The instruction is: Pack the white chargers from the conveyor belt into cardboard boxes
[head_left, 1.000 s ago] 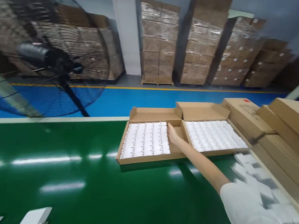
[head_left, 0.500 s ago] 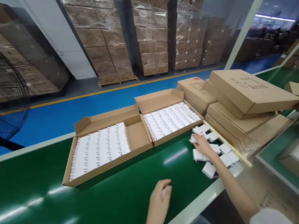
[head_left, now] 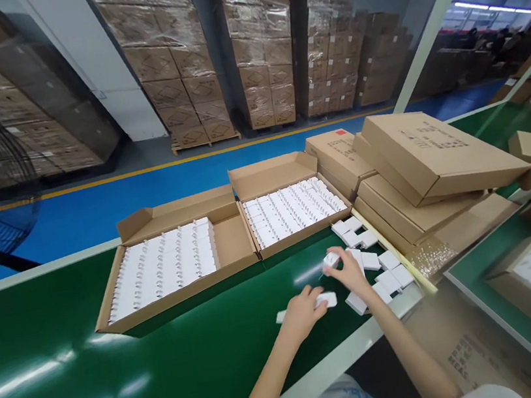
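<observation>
Nearest, the left hand [head_left: 302,314] has moved forward over the green desk [head_left: 210,365], its grip closed around a low white box [head_left: 329,299] that pokes out beyond the fingertips; white also shows on the other side of the hand, and I cannot tell if it is the same piece. The right hand [head_left: 351,274] was down among the loose boxes [head_left: 392,278] half a second ago; now it has come back toward the left with a small white carton [head_left: 330,260] pinched between thumb and fingers — so both hands appear loaded, a gathering step by the look of it. That carton sits at the fingertips, just beyond the left hand's box and apart from it. Farther off, the left tray [head_left: 234,237] keeps a bare strip beside its white rows, while the right tray [head_left: 307,231] looks nearly full.
</observation>
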Demonstrator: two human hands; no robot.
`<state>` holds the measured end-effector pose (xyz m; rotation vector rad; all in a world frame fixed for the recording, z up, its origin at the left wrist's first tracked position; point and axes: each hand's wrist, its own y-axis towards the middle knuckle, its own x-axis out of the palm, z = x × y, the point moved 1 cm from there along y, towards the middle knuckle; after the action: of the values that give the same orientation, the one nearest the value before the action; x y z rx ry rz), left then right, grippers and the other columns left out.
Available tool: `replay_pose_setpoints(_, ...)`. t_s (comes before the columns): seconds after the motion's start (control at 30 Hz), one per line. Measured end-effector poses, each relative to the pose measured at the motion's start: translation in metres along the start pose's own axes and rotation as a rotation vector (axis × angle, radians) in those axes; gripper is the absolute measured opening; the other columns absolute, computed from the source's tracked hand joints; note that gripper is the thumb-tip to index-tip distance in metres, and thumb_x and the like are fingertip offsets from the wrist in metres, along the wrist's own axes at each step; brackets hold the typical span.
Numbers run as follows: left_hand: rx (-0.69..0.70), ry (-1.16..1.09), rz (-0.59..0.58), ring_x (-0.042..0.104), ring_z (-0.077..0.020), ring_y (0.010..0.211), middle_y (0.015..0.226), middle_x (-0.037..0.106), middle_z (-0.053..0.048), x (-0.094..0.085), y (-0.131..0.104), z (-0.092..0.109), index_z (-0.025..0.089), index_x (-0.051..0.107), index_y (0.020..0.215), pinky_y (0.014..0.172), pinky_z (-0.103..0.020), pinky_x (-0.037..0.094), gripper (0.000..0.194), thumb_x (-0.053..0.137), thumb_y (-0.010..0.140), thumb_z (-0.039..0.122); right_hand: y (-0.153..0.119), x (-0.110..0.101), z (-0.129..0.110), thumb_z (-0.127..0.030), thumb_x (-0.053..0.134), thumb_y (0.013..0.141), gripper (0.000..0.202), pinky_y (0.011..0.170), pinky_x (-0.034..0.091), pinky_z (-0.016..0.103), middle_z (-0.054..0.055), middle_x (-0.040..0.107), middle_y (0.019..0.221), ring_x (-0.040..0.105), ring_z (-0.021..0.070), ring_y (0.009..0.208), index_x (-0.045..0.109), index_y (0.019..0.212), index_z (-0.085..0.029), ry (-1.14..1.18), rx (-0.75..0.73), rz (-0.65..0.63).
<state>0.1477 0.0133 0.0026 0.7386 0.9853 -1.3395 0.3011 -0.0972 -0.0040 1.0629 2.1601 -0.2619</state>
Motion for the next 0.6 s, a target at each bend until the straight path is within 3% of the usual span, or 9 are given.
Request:
replay_pose_setpoints(0.07, -0.112, -0.039, 0.026, 0.066, -0.0219, 0.084, 0.103, 0.060, -0.008, 0.006, -0.037, -0.013, 0.018, 0.055, 0.112, 0.071, -0.032, 0.051, 0.032, 0.030, 0.096, 0.030, -0.025, 0.029, -0.021, -0.034, 0.068, 0.070, 0.040, 0.079, 0.047, 0.037, 0.003, 0.062, 0.098, 0.059, 0.0234, 0.088, 0.054, 0.106, -0.024, 0.167, 0.031, -0.025)
replay_pose_setpoints(0.13, -0.266, -0.105, 0.111, 0.066, -0.0194, 0.076, 0.110, 0.058, -0.009, 0.016, -0.069, -0.024, 0.018, 0.055, 0.102, 0.066, -0.032, 0.050, 0.031, 0.028, 0.096, 0.032, -0.046, 0.058, -0.043, -0.033, 0.071, 0.069, 0.035, 0.071, 0.048, 0.033, 0.000, 0.062, 0.090, 0.059, 0.0206, 0.079, 0.056, 0.100, -0.025, 0.267, 0.046, -0.129)
replay_pose_setpoints(0.23, -0.417, -0.211, 0.273, 0.066, -0.0194, 0.077, 0.133, 0.047, -0.012, 0.032, -0.098, -0.032, 0.020, 0.046, 0.114, 0.061, -0.032, 0.050, 0.028, 0.040, 0.092, 0.036, -0.067, 0.075, -0.062, -0.034, 0.066, 0.076, 0.021, 0.063, 0.046, 0.030, -0.001, 0.061, 0.084, 0.059, 0.0182, 0.072, 0.058, 0.093, -0.024, 0.289, 0.011, -0.302)
replay_pose_setpoints(0.3, -0.439, -0.267, 0.339, 0.067, -0.0220, 0.084, 0.143, 0.038, -0.015, 0.035, -0.102, -0.032, 0.021, 0.030, 0.130, 0.065, -0.034, 0.052, 0.057, 0.056, 0.083, 0.036, -0.075, 0.060, -0.057, -0.037, 0.060, 0.083, 0.016, 0.066, 0.047, 0.034, 0.002, 0.062, 0.087, 0.059, 0.0211, 0.077, 0.060, 0.093, -0.025, 0.164, -0.018, -0.265)
replay_pose_setpoints(0.4, -0.348, -0.267, 0.268, 0.067, -0.0234, 0.084, 0.151, 0.026, -0.018, 0.025, -0.091, -0.029, 0.025, 0.011, 0.141, 0.069, -0.036, 0.053, 0.096, 0.073, 0.069, 0.035, -0.087, 0.014, -0.028, -0.046, 0.054, 0.087, 0.026, 0.074, 0.046, 0.044, 0.010, 0.061, 0.094, 0.057, 0.0308, 0.090, 0.062, 0.100, -0.025, -0.202, -0.005, 0.050)
replay_pose_setpoints(0.5, -0.151, -0.151, 0.084, 0.067, -0.0238, 0.081, 0.153, 0.023, -0.017, 0.009, -0.072, -0.026, 0.027, 0.015, 0.144, 0.071, -0.036, 0.052, 0.099, 0.076, 0.066, 0.037, -0.103, -0.019, 0.005, -0.054, 0.051, 0.085, 0.039, 0.068, 0.045, 0.047, 0.015, 0.057, 0.091, 0.054, 0.0344, 0.085, 0.060, 0.109, -0.024, -0.486, 0.008, 0.259)
replay_pose_setpoints(0.6, 0.004, -0.014, -0.037, 0.067, -0.0268, 0.088, 0.147, 0.037, -0.013, 0.000, -0.057, -0.022, 0.026, 0.034, 0.138, 0.077, -0.036, 0.051, 0.081, 0.074, 0.068, 0.035, -0.115, -0.019, 0.019, -0.049, 0.049, 0.087, 0.038, 0.067, 0.046, 0.048, 0.015, 0.053, 0.099, 0.052, 0.0337, 0.084, 0.054, 0.116, -0.026, -0.540, -0.006, 0.288)
